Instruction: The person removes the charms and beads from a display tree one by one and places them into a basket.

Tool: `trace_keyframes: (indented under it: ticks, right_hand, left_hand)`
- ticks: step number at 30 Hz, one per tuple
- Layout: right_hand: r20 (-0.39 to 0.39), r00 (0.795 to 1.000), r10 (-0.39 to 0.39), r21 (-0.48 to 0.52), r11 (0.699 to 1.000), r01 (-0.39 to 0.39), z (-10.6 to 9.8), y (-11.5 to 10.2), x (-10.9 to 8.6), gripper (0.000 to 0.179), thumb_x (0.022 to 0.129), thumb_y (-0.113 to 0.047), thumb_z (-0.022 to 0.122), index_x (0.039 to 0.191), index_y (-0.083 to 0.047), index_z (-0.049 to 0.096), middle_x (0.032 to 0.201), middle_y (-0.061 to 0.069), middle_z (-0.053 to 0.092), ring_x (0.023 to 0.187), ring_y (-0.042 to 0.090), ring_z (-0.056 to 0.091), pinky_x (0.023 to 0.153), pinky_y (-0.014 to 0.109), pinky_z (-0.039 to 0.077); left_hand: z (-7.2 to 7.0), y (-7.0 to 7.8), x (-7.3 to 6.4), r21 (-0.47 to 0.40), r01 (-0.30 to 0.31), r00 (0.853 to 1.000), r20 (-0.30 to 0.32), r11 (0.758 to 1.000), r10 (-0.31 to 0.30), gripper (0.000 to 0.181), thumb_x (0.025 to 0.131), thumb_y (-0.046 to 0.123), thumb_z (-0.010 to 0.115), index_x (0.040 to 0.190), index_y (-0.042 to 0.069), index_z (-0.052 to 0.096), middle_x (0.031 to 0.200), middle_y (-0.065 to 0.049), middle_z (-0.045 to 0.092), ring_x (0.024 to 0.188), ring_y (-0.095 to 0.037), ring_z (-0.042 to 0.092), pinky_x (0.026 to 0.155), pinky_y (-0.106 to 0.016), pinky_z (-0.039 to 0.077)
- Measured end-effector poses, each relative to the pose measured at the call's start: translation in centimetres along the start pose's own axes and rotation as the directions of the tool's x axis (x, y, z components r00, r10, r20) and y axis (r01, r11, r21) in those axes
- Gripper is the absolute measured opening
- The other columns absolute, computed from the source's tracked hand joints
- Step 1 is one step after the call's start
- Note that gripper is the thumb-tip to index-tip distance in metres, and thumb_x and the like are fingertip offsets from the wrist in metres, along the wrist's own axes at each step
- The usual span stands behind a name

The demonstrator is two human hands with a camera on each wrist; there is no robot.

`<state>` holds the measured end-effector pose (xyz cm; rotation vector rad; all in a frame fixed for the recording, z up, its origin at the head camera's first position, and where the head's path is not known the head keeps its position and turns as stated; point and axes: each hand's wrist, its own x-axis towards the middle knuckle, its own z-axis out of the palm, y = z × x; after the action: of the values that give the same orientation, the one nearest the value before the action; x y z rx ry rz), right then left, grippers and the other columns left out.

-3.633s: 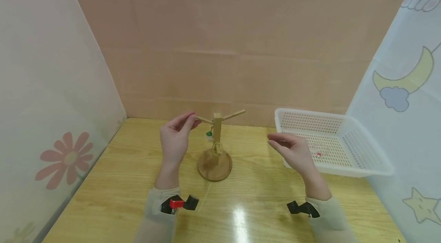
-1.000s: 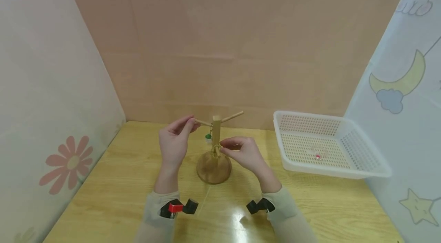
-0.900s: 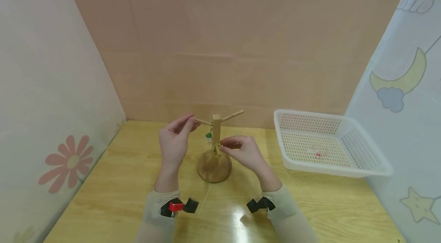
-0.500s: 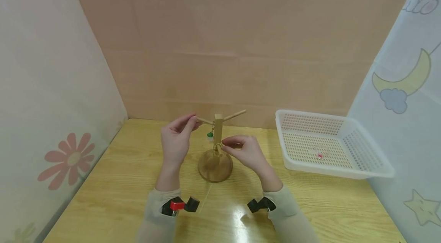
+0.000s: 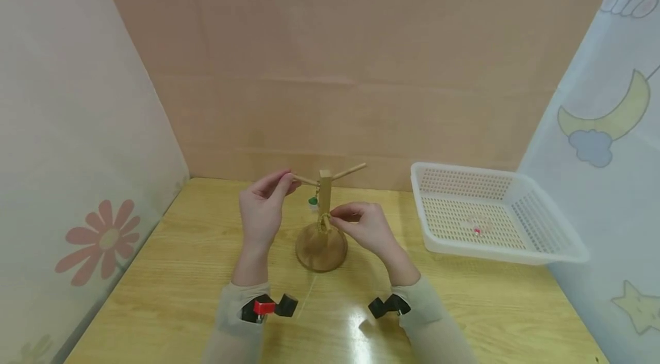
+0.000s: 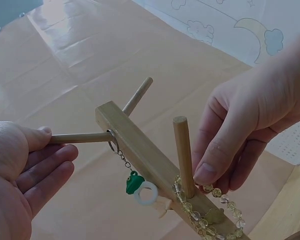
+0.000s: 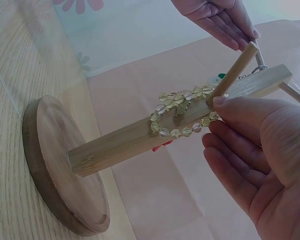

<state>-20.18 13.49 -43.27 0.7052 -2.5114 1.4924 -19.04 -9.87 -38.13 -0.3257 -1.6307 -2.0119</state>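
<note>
On the table stands a wooden peg stand (image 5: 325, 195) with a round base (image 7: 65, 165). My left hand (image 5: 260, 209) pinches the tip of its left peg (image 6: 82, 137) between thumb and forefinger. A keychain (image 6: 135, 183) with a green charm and a white ring hangs from that peg near the post. Around the lower front peg (image 6: 182, 150) loops a bracelet (image 7: 176, 132) of clear and yellowish beads. My right hand (image 5: 368, 229) pinches the bracelet beside that peg's foot, fingertips against the beads. In the right wrist view, something red peeks out behind the post.
To the right sits a white perforated basket (image 5: 464, 168). In it lies a clear beaded loop with a red piece (image 5: 476, 231). The back right peg (image 5: 350, 171) of the stand points up and outward. Printed cloth walls flank the table (image 5: 170, 306).
Since the earliest frame, my right hand has come left from beside the basket to the bracelet on the front peg. My left hand has stayed on the left peg.
</note>
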Motion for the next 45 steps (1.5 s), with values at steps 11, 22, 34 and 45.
trace_keyframes:
  ticks: [11, 22, 34, 45]
  right_hand:
    - [0.010, 1.000, 0.013, 0.015, 1.000, -0.013, 0.29, -0.14, -0.12, 0.006, 0.095, -0.008, 0.083, 0.100, -0.010, 0.084, 0.100, 0.002, 0.081, 0.088, 0.015, 0.077, 0.078, 0.029, 0.066]
    - [-0.007, 1.000, 0.024, 0.001, 1.000, -0.024, 0.55, -0.22, 0.00, 0.006, 0.093, -0.008, 0.084, 0.099, -0.010, 0.083, 0.097, 0.001, 0.081, 0.086, 0.014, 0.077, 0.077, 0.031, 0.067]
    - [-0.008, 1.000, 0.000, 0.009, 1.000, 0.000, 0.60, 0.00, -0.13, 0.005, 0.093, -0.007, 0.083, 0.098, -0.007, 0.082, 0.097, 0.000, 0.080, 0.087, 0.014, 0.077, 0.077, 0.029, 0.066]
    - [0.013, 0.998, -0.054, 0.009, 0.999, 0.054, 0.51, 0.25, -0.18, 0.007, 0.094, -0.006, 0.081, 0.099, -0.010, 0.083, 0.099, 0.000, 0.080, 0.087, 0.014, 0.077, 0.080, 0.030, 0.066]
  left_hand:
    - [-0.18, 0.03, -0.16, -0.002, 0.020, 1.000, -0.003, 1.000, -0.020, 0.017, 0.099, 0.001, 0.076, 0.113, -0.008, 0.079, 0.102, -0.025, 0.078, 0.083, -0.017, 0.080, 0.084, -0.037, 0.067]
    - [-0.08, 0.07, -0.05, -0.003, 0.004, 1.000, -0.004, 1.000, -0.004, 0.017, 0.099, 0.001, 0.076, 0.112, -0.009, 0.079, 0.102, -0.025, 0.078, 0.083, -0.016, 0.080, 0.085, -0.038, 0.067]
    - [-0.17, -0.13, -0.10, 0.006, 0.005, 1.000, 0.005, 1.000, -0.005, 0.017, 0.099, 0.002, 0.077, 0.113, -0.008, 0.079, 0.102, -0.024, 0.079, 0.085, -0.017, 0.080, 0.086, -0.038, 0.066]
    - [-0.07, -0.09, -0.10, -0.015, 0.007, 1.000, -0.002, 1.000, -0.007, 0.017, 0.099, -0.001, 0.076, 0.113, -0.010, 0.078, 0.101, -0.024, 0.079, 0.083, -0.016, 0.080, 0.084, -0.036, 0.067]
